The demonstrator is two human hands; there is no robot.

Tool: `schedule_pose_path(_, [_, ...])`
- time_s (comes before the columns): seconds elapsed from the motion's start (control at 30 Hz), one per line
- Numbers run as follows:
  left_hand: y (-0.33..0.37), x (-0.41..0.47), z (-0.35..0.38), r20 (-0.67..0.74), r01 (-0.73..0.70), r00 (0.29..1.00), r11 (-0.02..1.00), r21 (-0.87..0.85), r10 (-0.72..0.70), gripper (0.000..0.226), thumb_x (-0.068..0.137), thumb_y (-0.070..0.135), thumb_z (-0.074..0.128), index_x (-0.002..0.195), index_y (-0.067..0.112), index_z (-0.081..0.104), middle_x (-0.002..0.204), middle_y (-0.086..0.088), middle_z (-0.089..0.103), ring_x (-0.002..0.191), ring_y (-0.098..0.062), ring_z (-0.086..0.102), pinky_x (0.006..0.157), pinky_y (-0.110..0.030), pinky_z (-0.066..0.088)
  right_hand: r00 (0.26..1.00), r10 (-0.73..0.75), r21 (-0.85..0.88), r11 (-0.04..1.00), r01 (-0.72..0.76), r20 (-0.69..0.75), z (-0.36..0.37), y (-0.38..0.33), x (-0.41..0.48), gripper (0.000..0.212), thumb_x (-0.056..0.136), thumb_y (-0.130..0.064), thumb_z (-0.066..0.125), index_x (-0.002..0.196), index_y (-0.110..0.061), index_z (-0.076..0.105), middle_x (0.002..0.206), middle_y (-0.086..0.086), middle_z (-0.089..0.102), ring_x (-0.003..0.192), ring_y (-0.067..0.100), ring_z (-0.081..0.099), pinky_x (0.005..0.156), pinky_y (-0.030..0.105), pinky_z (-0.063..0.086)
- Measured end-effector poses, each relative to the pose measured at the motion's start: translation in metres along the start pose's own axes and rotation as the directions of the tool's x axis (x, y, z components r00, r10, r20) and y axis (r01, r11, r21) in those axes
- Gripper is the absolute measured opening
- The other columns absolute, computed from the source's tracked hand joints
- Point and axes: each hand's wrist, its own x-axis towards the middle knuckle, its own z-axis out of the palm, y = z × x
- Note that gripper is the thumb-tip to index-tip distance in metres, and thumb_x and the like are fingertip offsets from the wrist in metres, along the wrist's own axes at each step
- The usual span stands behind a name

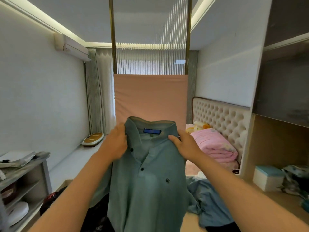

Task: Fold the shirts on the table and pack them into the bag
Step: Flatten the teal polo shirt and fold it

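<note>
A grey-green polo shirt (147,181) with dark buttons and a blue neck label hangs in the air in front of me, front side toward the camera. My left hand (115,143) grips its left shoulder beside the collar. My right hand (184,144) grips the right shoulder. The shirt's lower part drops out of view at the bottom edge. Another blue shirt (207,201) lies crumpled on the surface below, to the right. A dark bundle (93,218), which may be the bag or other clothing, sits low on the left, mostly hidden by the held shirt.
A grey shelf unit (25,178) stands at the left. A white box with a teal lid (267,178) and crumpled items rest on the wooden counter at right. Behind are a bed with a pink blanket (215,144) and an upright pink mattress (150,97).
</note>
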Motion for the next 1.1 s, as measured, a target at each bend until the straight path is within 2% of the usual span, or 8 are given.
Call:
schedule_pose_path(0.07, [-0.001,-0.002,-0.006,-0.012,0.024,1.000,0.995,0.097,-0.023,0.008,0.102,0.019,0.039,0.108,0.015,0.043,0.099,-0.006,0.054,0.083,-0.027,0.056,0.073,-0.042,0.046,0.993,0.015,0.019,1.000,-0.018,0.117,-0.007,-0.011,-0.007,0.029,0.098,-0.047,0.053,0.091,-0.023,0.068,0.089,-0.006,0.070,0.083,0.009,0.064,0.076,0.032,0.047])
schedule_pose_path(0.17, [0.002,-0.003,-0.020,0.021,0.029,0.999,0.966,0.259,-0.036,0.014,0.101,0.033,0.043,0.101,0.020,0.048,0.090,0.001,0.058,0.078,-0.021,0.056,0.067,-0.036,0.042,0.862,0.213,0.278,0.887,-0.368,0.460,-0.025,-0.027,-0.015,0.035,0.099,-0.044,0.054,0.095,-0.016,0.075,0.093,0.005,0.075,0.087,0.019,0.071,0.078,0.035,0.056])
schedule_pose_path(0.27, [0.000,0.002,-0.034,0.249,0.132,0.957,0.988,0.075,-0.147,0.016,0.097,0.038,0.050,0.088,0.025,0.052,0.087,0.006,0.059,0.082,-0.014,0.057,0.072,-0.034,0.044,0.720,0.257,0.335,0.751,-0.569,0.645,-0.036,-0.024,-0.014,0.034,0.096,-0.027,0.055,0.074,-0.016,0.078,0.079,0.007,0.073,0.069,0.020,0.069,0.066,0.029,0.055])
schedule_pose_path(0.4, [-0.009,0.004,-0.021,0.364,0.196,0.907,0.977,0.079,-0.212,0.021,0.092,0.037,0.048,0.080,0.021,0.055,0.083,0.001,0.061,0.082,-0.019,0.059,0.075,-0.037,0.049,0.844,0.314,0.183,0.887,-0.424,0.435,-0.022,0.003,0.001,0.013,0.071,-0.025,0.063,0.073,-0.012,0.064,0.076,0.010,0.058,0.074,0.024,0.054,0.073,0.035,0.041])
schedule_pose_path(0.57, [-0.043,0.003,0.055,0.351,0.218,0.894,0.955,0.202,-0.278,0.018,0.096,0.018,0.042,0.080,0.022,0.050,0.085,0.002,0.056,0.081,-0.018,0.054,0.067,-0.029,0.037,0.986,0.108,-0.246,0.966,-0.075,0.126,0.030,0.053,0.013,0.029,0.087,-0.030,0.068,0.063,-0.022,0.053,0.068,-0.006,0.058,0.068,0.014,0.053,0.058,0.029,0.036])
schedule_pose_path(0.83, [-0.118,0.000,0.185,0.222,0.261,0.913,0.907,0.332,-0.344,0.018,0.094,0.014,0.046,0.089,0.009,0.063,0.100,-0.007,0.050,0.081,-0.023,0.048,0.067,-0.032,0.041,0.980,0.164,-0.537,0.840,-0.080,0.111,0.117,0.161,0.040,0.047,0.092,-0.054,0.059,0.066,-0.015,0.057,0.069,0.004,0.059,0.067,0.025,0.057,0.051,0.032,0.031])
schedule_pose_path(0.97, [-0.157,0.008,0.253,0.349,0.393,0.788,0.850,0.350,-0.507,0.013,0.088,0.016,0.048,0.080,0.012,0.058,0.083,-0.008,0.062,0.071,-0.027,0.057,0.057,-0.031,0.044,0.936,0.317,-0.496,0.844,-0.204,0.153,0.171,0.225,0.063,0.047,0.092,-0.053,0.059,0.059,-0.020,0.053,0.063,-0.001,0.056,0.066,0.027,0.059,0.054,0.033,0.041])
schedule_pose_path(1.1, [-0.200,0.014,0.324,0.402,0.555,0.670,0.781,0.286,-0.624,0.009,0.088,0.012,0.049,0.080,0.008,0.051,0.084,-0.014,0.062,0.078,-0.034,0.061,0.059,-0.035,0.047,0.880,0.441,-0.441,0.834,-0.331,0.175,0.218,0.283,0.085,0.056,0.092,-0.046,0.062,0.051,-0.018,0.036,0.047,0.001,0.039,0.046,0.020,0.039,0.046,0.030,0.023])
